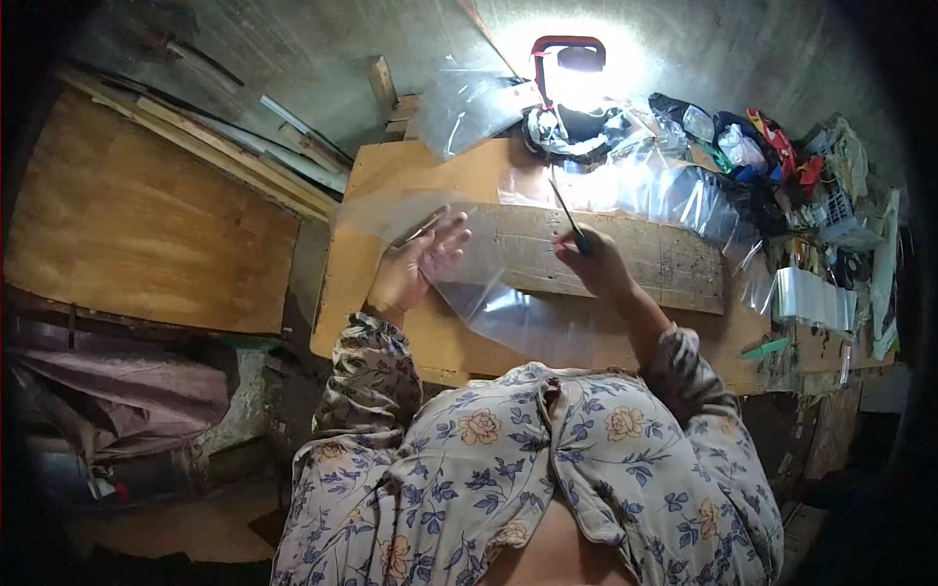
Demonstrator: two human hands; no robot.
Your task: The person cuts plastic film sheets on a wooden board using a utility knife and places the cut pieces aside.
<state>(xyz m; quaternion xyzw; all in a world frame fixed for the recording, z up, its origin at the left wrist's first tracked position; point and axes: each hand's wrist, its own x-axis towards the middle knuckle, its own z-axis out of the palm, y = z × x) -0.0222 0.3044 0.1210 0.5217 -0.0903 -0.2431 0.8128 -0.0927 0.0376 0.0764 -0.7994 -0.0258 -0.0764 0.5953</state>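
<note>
My left hand [426, 256] is over the left part of the table, palm turned inward and fingers half curled. A clear plastic sheet [513, 314] runs past its thumb and fingers, and the hand appears to hold it. The sheet lies partly across a long wooden board [645, 262] and reaches toward my body. My right hand [598, 262] is closed around the dark handle of a slim tool [567, 209] with a long thin shaft. The shaft points up and away from me, above the board. Its exact kind I cannot make out.
A bright lamp [576, 73] with a red and black frame stands at the back. Clear plastic pieces [674, 195] and stuffed bags [743, 146] crowd the back right. A plastic roll [811, 298], a green-handled tool [765, 349] and a crate [848, 210] sit right.
</note>
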